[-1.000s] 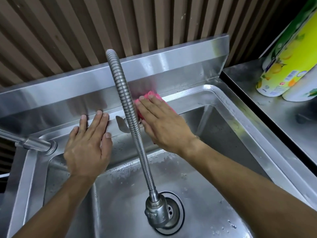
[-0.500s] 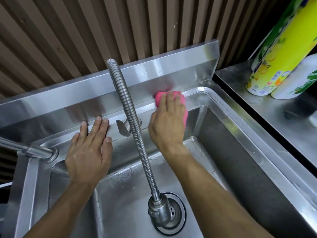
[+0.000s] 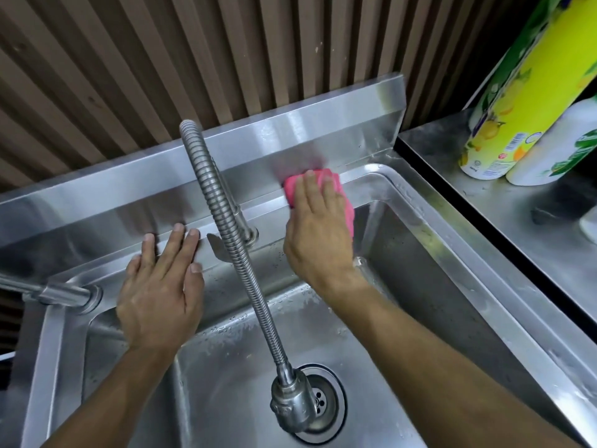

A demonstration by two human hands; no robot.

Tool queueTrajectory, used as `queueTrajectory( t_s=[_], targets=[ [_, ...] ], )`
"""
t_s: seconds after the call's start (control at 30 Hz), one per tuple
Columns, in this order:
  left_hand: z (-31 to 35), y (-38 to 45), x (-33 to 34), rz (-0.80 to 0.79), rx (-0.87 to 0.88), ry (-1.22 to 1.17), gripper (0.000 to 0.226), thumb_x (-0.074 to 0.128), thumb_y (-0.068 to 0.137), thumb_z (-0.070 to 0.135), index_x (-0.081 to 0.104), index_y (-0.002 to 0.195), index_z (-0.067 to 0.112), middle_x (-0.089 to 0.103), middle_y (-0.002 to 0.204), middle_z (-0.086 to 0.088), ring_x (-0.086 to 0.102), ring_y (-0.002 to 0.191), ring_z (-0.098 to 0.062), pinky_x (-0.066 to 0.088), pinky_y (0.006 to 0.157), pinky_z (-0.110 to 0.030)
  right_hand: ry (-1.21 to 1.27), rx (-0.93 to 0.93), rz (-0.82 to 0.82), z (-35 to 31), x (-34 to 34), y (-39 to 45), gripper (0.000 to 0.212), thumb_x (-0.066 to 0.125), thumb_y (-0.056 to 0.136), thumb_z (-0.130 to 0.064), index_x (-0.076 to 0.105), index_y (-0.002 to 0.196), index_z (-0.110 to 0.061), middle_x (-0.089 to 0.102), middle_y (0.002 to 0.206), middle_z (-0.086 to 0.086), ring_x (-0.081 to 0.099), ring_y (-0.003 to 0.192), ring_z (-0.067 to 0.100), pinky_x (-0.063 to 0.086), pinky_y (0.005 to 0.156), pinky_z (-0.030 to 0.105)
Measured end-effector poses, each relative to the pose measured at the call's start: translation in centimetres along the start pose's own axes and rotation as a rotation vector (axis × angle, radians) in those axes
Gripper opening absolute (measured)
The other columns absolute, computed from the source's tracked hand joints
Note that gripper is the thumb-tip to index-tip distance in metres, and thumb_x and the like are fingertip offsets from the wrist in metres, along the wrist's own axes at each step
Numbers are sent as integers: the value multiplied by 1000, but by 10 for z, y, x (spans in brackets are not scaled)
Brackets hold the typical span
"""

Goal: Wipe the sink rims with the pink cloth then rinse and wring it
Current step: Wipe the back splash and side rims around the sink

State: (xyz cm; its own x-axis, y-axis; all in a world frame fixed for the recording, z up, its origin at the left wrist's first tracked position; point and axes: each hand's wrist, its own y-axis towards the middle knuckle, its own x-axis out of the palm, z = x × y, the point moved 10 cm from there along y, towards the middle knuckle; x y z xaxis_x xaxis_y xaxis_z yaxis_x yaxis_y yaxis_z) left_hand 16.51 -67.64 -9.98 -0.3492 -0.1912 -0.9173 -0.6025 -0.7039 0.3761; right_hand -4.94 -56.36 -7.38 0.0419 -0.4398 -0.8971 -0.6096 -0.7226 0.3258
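Note:
The pink cloth (image 3: pixel 292 185) lies on the back rim of the steel sink (image 3: pixel 368 179), right of the tap. My right hand (image 3: pixel 318 231) presses down on it with straight fingers and covers most of it; pink shows past the fingertips and along the hand's right side. Left of the tap, my left hand (image 3: pixel 161 286) rests flat on the back rim, fingers spread, holding nothing. The rim runs on to the sink's back right corner just past the cloth.
A ribbed flexible tap hose (image 3: pixel 223 227) arcs from the back rim down over the drain (image 3: pixel 323 405), between my two arms. A second tap (image 3: pixel 61 294) juts in at the left. On the right counter (image 3: pixel 504 208) stand a yellow-green bottle (image 3: pixel 513 114) and a white bottle (image 3: pixel 562 147).
My right hand has slid the pink cloth to the right along the back rim, away from the tap and toward the back right corner. My left hand has stayed in place.

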Motion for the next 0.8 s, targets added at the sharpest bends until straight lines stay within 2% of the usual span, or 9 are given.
queueTrajectory(
  t_s=[0.1, 0.17, 0.23, 0.3, 0.43, 0.53, 0.63, 0.73, 0.8],
  targets=[
    [-1, -1, 0, -31, 10, -4, 57, 22, 106, 40, 41, 154, 15, 40, 159, -4, 28, 152, -36, 26, 121, -52, -74, -234, 48, 14, -16, 0, 51, 47, 101, -19, 49, 148, 1, 50, 154, 21, 38, 149, 41, 17, 129, 46],
    [-1, -1, 0, -54, 17, 11, 58, 20, 106, 41, 41, 155, 16, 38, 161, -3, 25, 154, -34, 24, 123, -51, -180, -186, 95, 50, -23, 12, 48, 54, 99, -13, 54, 142, 8, 56, 146, 26, 45, 143, 44, 20, 128, 46],
    [-1, -1, -1, -60, 10, 16, 58, 20, 106, 41, 43, 154, 17, 38, 161, -3, 25, 154, -34, 24, 123, -51, -230, -15, 16, 73, -17, 22, 55, 41, 103, -20, 42, 150, 8, 45, 155, 27, 35, 149, 43, 19, 128, 53],
    [-1, -1, -1, -65, 5, 21, 58, 20, 106, 40, 43, 154, 17, 38, 161, -3, 25, 154, -34, 23, 124, -51, -253, 73, -51, 66, -5, 23, 64, 24, 102, -27, 27, 158, 3, 29, 165, 24, 21, 155, 42, 14, 128, 54],
    [2, -2, -2, -81, 5, 24, 60, 14, 106, 44, 36, 157, 20, 34, 163, -1, 22, 155, -32, 22, 124, -52, -161, -133, -126, 13, 12, 6, 64, 15, 102, -27, 22, 161, -2, 23, 168, 20, 14, 157, 41, 14, 128, 53],
    [1, -1, -2, -85, 6, 26, 61, 13, 106, 45, 36, 157, 20, 36, 163, -1, 22, 155, -32, 23, 124, -52, -85, -228, -107, 28, 0, 10, 56, 27, 108, -27, 32, 159, -6, 32, 167, 14, 18, 158, 36, 17, 129, 50],
    [2, -2, 2, -123, 9, 21, 60, 14, 106, 45, 36, 157, 21, 37, 163, -1, 21, 155, -31, 23, 124, -52, -140, -137, 18, 58, -14, 17, 51, 40, 104, -17, 45, 150, 4, 45, 156, 24, 32, 151, 43, 24, 127, 54],
    [2, -2, -18, -70, -69, -187, 58, 20, 106, 44, 42, 155, 22, 38, 160, 5, 24, 155, -22, 25, 124, -49, -125, -27, 20, 64, -9, 18, 57, 32, 104, -25, 37, 155, -1, 38, 162, 19, 26, 154, 42, 19, 128, 53],
    [4, -11, -67, 168, -197, -479, 53, 26, 108, 34, 56, 145, 12, 50, 153, 0, 40, 148, -22, 32, 122, -49, -102, -55, -1, 64, -6, 17, 57, 29, 107, -29, 34, 158, -4, 36, 164, 17, 24, 155, 39, 17, 129, 51]
  ],
)
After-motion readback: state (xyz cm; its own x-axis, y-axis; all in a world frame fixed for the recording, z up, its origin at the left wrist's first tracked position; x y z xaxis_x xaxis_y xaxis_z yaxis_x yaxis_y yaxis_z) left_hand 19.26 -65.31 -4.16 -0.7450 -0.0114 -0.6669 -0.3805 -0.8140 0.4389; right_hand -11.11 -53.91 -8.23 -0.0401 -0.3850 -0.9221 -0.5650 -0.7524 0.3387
